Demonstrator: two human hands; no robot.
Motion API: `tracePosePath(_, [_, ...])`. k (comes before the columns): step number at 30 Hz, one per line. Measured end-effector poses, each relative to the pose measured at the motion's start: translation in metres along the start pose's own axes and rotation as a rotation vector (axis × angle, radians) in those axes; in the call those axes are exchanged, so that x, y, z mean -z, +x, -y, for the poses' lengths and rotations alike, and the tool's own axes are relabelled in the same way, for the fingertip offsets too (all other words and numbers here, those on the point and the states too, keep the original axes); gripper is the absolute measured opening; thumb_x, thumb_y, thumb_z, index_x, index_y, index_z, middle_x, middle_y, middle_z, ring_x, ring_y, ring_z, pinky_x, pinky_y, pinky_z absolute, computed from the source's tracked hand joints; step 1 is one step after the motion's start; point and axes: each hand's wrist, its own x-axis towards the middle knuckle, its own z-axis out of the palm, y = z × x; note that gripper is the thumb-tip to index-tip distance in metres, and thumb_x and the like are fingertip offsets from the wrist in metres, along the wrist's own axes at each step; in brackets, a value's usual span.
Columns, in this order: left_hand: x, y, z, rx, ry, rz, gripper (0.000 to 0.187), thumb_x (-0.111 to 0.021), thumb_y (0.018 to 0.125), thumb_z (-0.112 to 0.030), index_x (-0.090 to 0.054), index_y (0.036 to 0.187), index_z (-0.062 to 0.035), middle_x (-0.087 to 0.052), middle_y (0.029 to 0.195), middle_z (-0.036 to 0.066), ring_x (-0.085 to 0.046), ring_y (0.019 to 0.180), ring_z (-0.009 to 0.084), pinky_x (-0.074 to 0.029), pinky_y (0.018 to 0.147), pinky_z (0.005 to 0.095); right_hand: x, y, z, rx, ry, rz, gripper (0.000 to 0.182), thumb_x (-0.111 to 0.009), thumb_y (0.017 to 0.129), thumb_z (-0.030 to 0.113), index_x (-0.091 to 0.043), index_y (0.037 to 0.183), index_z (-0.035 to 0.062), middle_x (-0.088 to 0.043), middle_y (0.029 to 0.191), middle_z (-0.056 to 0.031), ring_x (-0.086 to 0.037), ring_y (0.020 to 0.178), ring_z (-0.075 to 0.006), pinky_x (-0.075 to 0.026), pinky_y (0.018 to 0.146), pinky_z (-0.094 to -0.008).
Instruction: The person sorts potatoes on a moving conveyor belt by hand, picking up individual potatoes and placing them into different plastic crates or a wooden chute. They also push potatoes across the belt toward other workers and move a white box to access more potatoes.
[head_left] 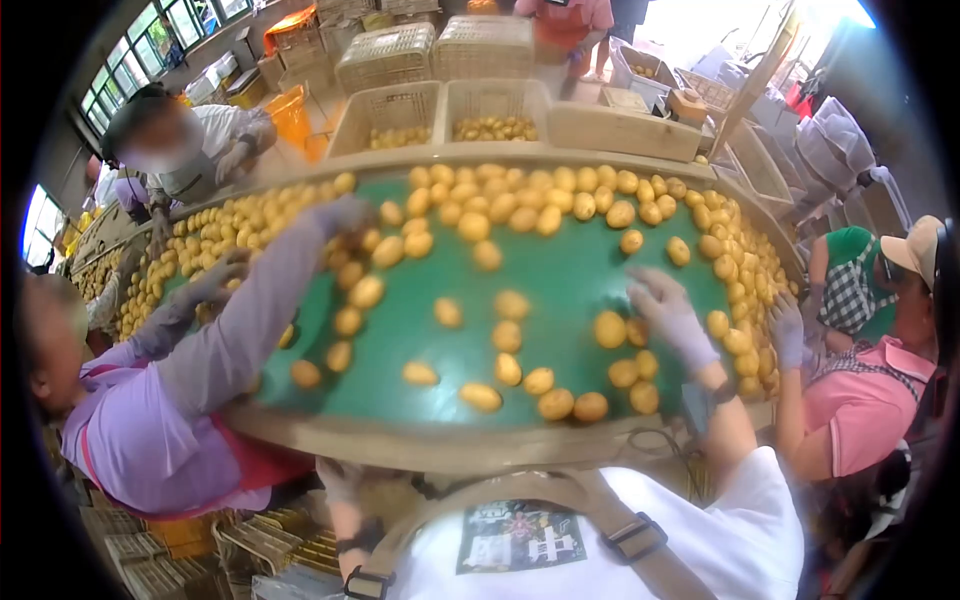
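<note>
Yellow potatoes [471, 226] lie across a green conveyor belt [420, 335], thickest along its far side. My right hand [668, 312], in a pale glove, reaches over the right part of the belt. Its fingers are spread and I see nothing in them. Just beside it, to the left and below, lies a small group of potatoes [611, 329]. My left hand [340, 478], also gloved, is low at the near edge of the belt frame, away from the potatoes. Its fingers are blurred and partly hidden.
A co-worker's sleeve [245, 310] stretches over the belt from the left, and that person's hand is among potatoes. At right, a co-worker's gloved hand [787, 330] touches the potato pile. Crates [385, 110] holding potatoes stand beyond the far rim. A cable [655, 437] lies along the near edge.
</note>
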Motion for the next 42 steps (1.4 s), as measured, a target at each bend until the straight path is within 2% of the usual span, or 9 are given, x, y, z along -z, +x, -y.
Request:
tracePosePath(2, [0.026,0.040,0.027,-0.586,1.312,0.061,0.055,-0.044,0.101,-0.051,-0.055,0.141,-0.0148,-0.059,0.143,0.009,-0.058,0.128,0.0308,-0.048,0.105,0.0502,0.021,0.025,-0.024,-0.046,-0.033,-0.102,0.038,-0.062,0.099,0.027,-0.065,0.125,0.0008,-0.070,0.113,-0.0172,-0.066,0.103,-0.0246,-0.052,0.091,-0.0347])
tracePosePath(6, [0.001,0.003,-0.044,-0.562,0.965,-0.448,0.051,-0.038,0.108,-0.036,-0.044,0.150,-0.0081,-0.043,0.157,0.011,-0.043,0.143,0.0267,-0.036,0.117,0.0403,0.077,0.071,-0.114,-0.265,-0.030,-0.502,0.043,-0.054,0.100,0.033,-0.065,0.129,0.0016,-0.067,0.128,-0.0206,-0.062,0.121,-0.0352,-0.048,0.104,-0.0409])
tracePosePath(8, [-0.073,-0.039,-0.124,-0.607,0.428,-0.585,0.040,-0.039,0.109,-0.017,-0.050,0.144,0.0007,-0.052,0.148,0.014,-0.050,0.138,0.0245,-0.039,0.113,0.0367,0.087,0.095,-0.215,-0.263,-0.222,-0.613,0.049,-0.057,0.103,0.032,-0.058,0.140,0.0001,-0.070,0.123,-0.0125,-0.066,0.103,-0.0207,-0.051,0.090,-0.0327])
tracePosePath(14, [-0.215,-0.080,-0.184,-0.677,1.022,0.043,0.018,-0.058,0.096,-0.004,-0.074,0.103,0.0000,-0.072,0.099,0.013,-0.068,0.088,0.0266,-0.052,0.087,0.0379,0.018,0.168,-0.087,-0.372,-0.013,-0.278,0.040,-0.060,0.094,0.037,-0.072,0.120,0.0096,-0.072,0.112,-0.0205,-0.067,0.108,-0.0357,-0.052,0.094,-0.0445])
tracePosePath(25, [-0.404,0.002,-0.145,-1.245,1.315,1.018,0.028,-0.066,0.082,-0.019,-0.069,0.109,-0.0140,-0.065,0.117,0.010,-0.059,0.112,0.0328,-0.044,0.101,0.0516,-0.193,0.124,0.063,0.038,0.118,0.346,0.078,-0.069,0.092,0.051,-0.044,0.151,0.0067,-0.045,0.152,-0.0243,-0.053,0.132,-0.0411,-0.044,0.111,-0.0456])
tracePosePath(32, [-0.303,0.105,-0.195,-1.207,1.739,0.259,0.024,-0.061,0.081,-0.012,-0.070,0.104,-0.0157,-0.062,0.107,0.010,-0.057,0.110,0.0329,-0.040,0.103,0.0558,-0.156,0.128,0.112,0.135,0.246,0.789,0.061,-0.063,0.097,0.039,-0.050,0.150,0.0113,-0.050,0.150,-0.0226,-0.050,0.136,-0.0384,-0.042,0.113,-0.0453])
tracePosePath(36, [-0.179,0.135,-0.230,-0.843,2.156,-0.226,0.038,-0.062,0.083,-0.016,-0.070,0.121,-0.0145,-0.060,0.134,0.015,-0.051,0.131,0.0371,-0.033,0.113,0.0578,-0.119,0.160,0.029,0.350,-0.174,0.340,0.045,-0.063,0.096,0.028,-0.063,0.134,0.0038,-0.067,0.126,-0.0196,-0.064,0.115,-0.0346,-0.050,0.099,-0.0434])
tracePosePath(38, [-0.195,0.107,-0.245,-0.496,2.086,-0.301,0.042,-0.063,0.086,-0.021,-0.069,0.127,-0.0163,-0.058,0.140,0.015,-0.049,0.135,0.0362,-0.032,0.115,0.0573,-0.100,0.180,0.030,0.095,-0.103,0.289,0.043,-0.063,0.095,0.026,-0.064,0.132,0.0039,-0.068,0.122,-0.0194,-0.066,0.109,-0.0383,-0.051,0.097,-0.0428])
tracePosePath(42, [-0.242,0.055,-0.207,-0.888,1.753,-0.086,0.040,-0.066,0.088,-0.022,-0.068,0.127,-0.0133,-0.063,0.130,0.016,-0.055,0.126,0.0370,-0.036,0.113,0.0542,-0.137,0.217,0.022,0.320,-0.334,0.234,0.041,-0.059,0.095,0.026,-0.063,0.130,0.0051,-0.067,0.120,-0.0230,-0.065,0.108,-0.0420,-0.051,0.096,-0.0455])
